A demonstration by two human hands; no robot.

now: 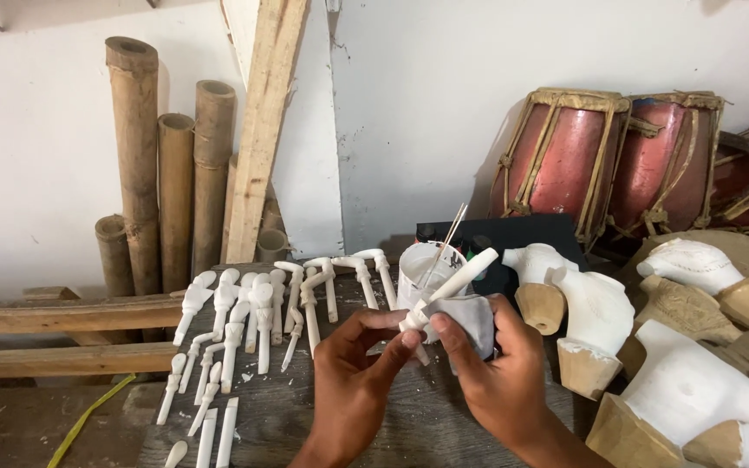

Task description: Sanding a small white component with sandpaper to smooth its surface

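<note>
Held above the bench (pixel 305 416), the slim white-painted carved puppet arm (pixel 448 289) looks light, stiff and snappable, so the left hand (pixel 353 381) pinches its lower end while the right hand (pixel 496 373) closes round a grey cloth (pixel 470 316) against it.

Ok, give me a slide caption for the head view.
Left hand and right hand hold a white carved stick-shaped piece with grey cloth over a wooden table.
</note>
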